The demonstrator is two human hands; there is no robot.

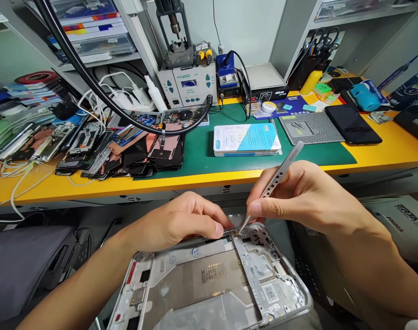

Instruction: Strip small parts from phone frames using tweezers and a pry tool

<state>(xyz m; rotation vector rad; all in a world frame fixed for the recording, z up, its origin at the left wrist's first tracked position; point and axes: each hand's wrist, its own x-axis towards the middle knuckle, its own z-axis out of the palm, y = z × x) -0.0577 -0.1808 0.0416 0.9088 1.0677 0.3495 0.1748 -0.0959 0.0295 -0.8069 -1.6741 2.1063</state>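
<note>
L hand w/ fingers closed on device frame edge, prob. steadying it; R hand fingers pinch tweezers low, prob. for control.

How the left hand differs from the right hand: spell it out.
The left hand holds the far edge of the device frame, while the right hand pinches the tweezers. The right hand is nearer that edge's right corner than the left hand. Both are bare.
</note>
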